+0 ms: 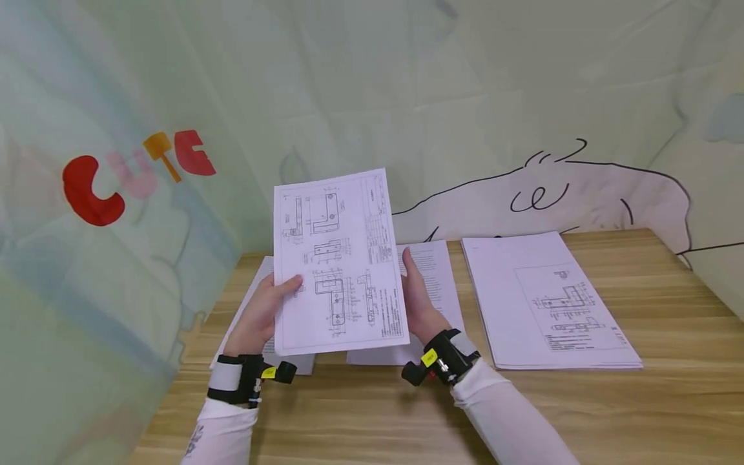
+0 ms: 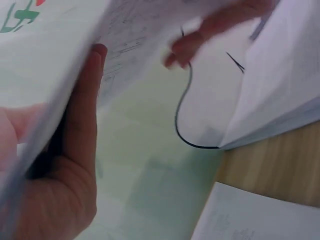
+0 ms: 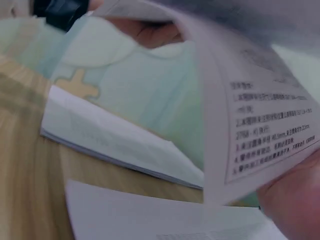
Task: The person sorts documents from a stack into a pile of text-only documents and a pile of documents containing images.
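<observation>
A small stack of technical drawing sheets (image 1: 343,265) is tilted up above the table. My left hand (image 1: 261,310) grips its left edge, thumb on the printed face and fingers behind, as the left hand (image 2: 75,150) in the left wrist view also shows. By the right edge is my right hand (image 1: 420,300), its thumb upright and apart from the printed face. In the left wrist view the blurred right hand (image 2: 220,30) reaches behind the sheets with fingers extended; whether they touch is unclear. Printed text lines show on a bent sheet (image 3: 260,125) in the right wrist view.
On the wooden table (image 1: 349,413), text pages lie partly hidden behind the raised sheets: one pile (image 1: 247,310) at left, another pile (image 1: 436,278) in the middle. A thicker pile of drawings (image 1: 506,303) lies at right. A printed cloth (image 1: 360,97) hangs behind.
</observation>
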Demonstrator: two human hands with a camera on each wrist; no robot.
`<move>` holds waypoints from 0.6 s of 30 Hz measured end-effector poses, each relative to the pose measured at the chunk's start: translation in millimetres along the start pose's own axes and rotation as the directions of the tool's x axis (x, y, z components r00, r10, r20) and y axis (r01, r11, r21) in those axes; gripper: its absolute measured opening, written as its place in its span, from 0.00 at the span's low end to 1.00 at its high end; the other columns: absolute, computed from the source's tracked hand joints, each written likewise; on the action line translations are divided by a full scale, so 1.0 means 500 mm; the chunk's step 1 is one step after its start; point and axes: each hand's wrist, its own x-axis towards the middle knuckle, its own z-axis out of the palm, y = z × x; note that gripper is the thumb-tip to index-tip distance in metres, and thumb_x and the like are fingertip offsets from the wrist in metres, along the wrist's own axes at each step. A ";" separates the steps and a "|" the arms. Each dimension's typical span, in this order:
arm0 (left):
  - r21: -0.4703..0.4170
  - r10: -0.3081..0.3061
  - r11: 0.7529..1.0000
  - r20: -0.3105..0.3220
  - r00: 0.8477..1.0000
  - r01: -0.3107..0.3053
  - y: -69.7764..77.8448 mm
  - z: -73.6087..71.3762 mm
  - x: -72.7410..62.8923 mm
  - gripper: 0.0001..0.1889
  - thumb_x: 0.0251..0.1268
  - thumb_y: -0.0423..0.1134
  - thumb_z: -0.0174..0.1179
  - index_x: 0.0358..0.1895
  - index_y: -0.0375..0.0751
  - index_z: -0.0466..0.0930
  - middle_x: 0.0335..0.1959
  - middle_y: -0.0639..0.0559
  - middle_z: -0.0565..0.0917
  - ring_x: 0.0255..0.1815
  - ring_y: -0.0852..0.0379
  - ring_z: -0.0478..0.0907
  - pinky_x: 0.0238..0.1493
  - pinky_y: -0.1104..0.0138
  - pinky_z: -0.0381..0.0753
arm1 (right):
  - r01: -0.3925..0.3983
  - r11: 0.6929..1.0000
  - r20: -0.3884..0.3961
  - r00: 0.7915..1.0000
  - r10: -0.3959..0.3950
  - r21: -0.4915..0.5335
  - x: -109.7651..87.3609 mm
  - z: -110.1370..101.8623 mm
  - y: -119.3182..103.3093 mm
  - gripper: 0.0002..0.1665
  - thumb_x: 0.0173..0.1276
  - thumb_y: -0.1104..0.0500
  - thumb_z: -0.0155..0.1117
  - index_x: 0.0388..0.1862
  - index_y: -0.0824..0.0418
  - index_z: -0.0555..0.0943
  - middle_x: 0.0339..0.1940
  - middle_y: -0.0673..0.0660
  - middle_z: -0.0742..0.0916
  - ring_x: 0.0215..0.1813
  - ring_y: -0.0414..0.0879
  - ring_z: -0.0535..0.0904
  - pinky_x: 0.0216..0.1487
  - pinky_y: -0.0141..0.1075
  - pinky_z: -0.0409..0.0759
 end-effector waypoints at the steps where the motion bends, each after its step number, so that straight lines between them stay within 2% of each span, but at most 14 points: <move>1: 0.060 -0.011 0.998 -0.030 1.000 0.013 -0.008 0.005 0.004 0.20 0.79 0.41 0.46 0.70 0.47 0.65 0.45 0.60 0.88 0.44 0.60 0.88 0.42 0.63 0.87 | 0.002 1.000 -0.014 1.000 -0.002 -0.023 -0.001 -0.004 -0.006 0.41 0.69 0.21 0.28 0.68 0.41 0.68 0.52 0.42 0.83 0.54 0.36 0.78 0.57 0.30 0.73; 4: 0.205 -0.033 0.977 -0.111 0.993 0.055 -0.028 0.026 0.014 0.20 0.79 0.42 0.46 0.69 0.48 0.67 0.46 0.55 0.87 0.42 0.59 0.87 0.41 0.64 0.86 | -0.005 0.987 -0.090 0.996 -0.009 -0.160 -0.006 -0.019 -0.022 0.34 0.76 0.30 0.38 0.73 0.44 0.65 0.57 0.47 0.82 0.58 0.40 0.78 0.58 0.34 0.73; 5: 0.243 -0.034 0.968 -0.129 0.991 0.065 -0.033 0.035 0.016 0.20 0.79 0.42 0.47 0.69 0.49 0.67 0.47 0.52 0.87 0.42 0.59 0.87 0.40 0.65 0.85 | -0.009 0.975 -0.114 0.993 -0.016 -0.222 -0.008 -0.023 -0.027 0.31 0.78 0.35 0.41 0.74 0.45 0.64 0.59 0.48 0.82 0.59 0.41 0.79 0.59 0.35 0.75; 7: 0.276 -0.027 0.959 -0.155 0.988 0.070 -0.044 0.054 0.022 0.19 0.78 0.42 0.47 0.68 0.51 0.69 0.50 0.46 0.86 0.42 0.58 0.87 0.40 0.65 0.85 | -0.036 0.936 -0.182 0.983 -0.031 -0.350 -0.016 -0.033 -0.034 0.27 0.80 0.44 0.45 0.73 0.48 0.65 0.56 0.51 0.84 0.55 0.43 0.84 0.54 0.36 0.80; 9: 0.268 -0.006 0.962 -0.149 0.989 0.046 -0.052 0.077 0.028 0.19 0.78 0.41 0.47 0.68 0.52 0.69 0.53 0.43 0.84 0.43 0.57 0.87 0.41 0.65 0.85 | -0.072 0.899 -0.258 0.965 -0.046 -0.432 -0.028 -0.043 -0.040 0.25 0.79 0.48 0.48 0.71 0.52 0.68 0.51 0.54 0.87 0.48 0.45 0.87 0.47 0.37 0.84; 11: 0.253 0.020 0.967 -0.138 0.990 0.016 -0.060 0.099 0.036 0.18 0.78 0.40 0.48 0.67 0.52 0.70 0.53 0.42 0.84 0.43 0.57 0.86 0.41 0.65 0.84 | -0.078 0.879 -0.304 0.949 -0.078 -0.470 -0.042 -0.054 -0.046 0.25 0.80 0.49 0.47 0.71 0.53 0.68 0.50 0.53 0.88 0.46 0.44 0.87 0.46 0.36 0.84; 14: 0.220 0.046 0.975 -0.100 0.994 -0.023 -0.070 0.135 0.050 0.18 0.78 0.40 0.48 0.66 0.54 0.71 0.52 0.44 0.85 0.44 0.57 0.86 0.41 0.65 0.84 | -0.111 0.845 -0.386 0.915 -0.119 -0.523 -0.067 -0.071 -0.059 0.25 0.80 0.48 0.46 0.72 0.51 0.66 0.50 0.53 0.87 0.44 0.43 0.87 0.44 0.35 0.83; 17: 0.186 0.048 0.982 -0.055 0.997 -0.037 -0.079 0.174 0.064 0.18 0.78 0.40 0.48 0.66 0.55 0.71 0.52 0.44 0.84 0.45 0.57 0.85 0.41 0.65 0.83 | -0.169 0.763 -0.456 0.872 -0.180 -0.624 -0.091 -0.086 -0.077 0.27 0.80 0.45 0.45 0.74 0.50 0.65 0.51 0.56 0.86 0.43 0.43 0.87 0.43 0.34 0.83; 18: 0.186 0.053 0.981 -0.039 0.998 -0.045 -0.081 0.187 0.069 0.18 0.78 0.40 0.48 0.67 0.54 0.70 0.53 0.44 0.84 0.45 0.57 0.85 0.41 0.66 0.83 | -0.195 0.729 -0.483 0.851 -0.207 -0.656 -0.098 -0.091 -0.084 0.27 0.80 0.44 0.44 0.73 0.50 0.66 0.50 0.57 0.86 0.41 0.43 0.87 0.41 0.34 0.83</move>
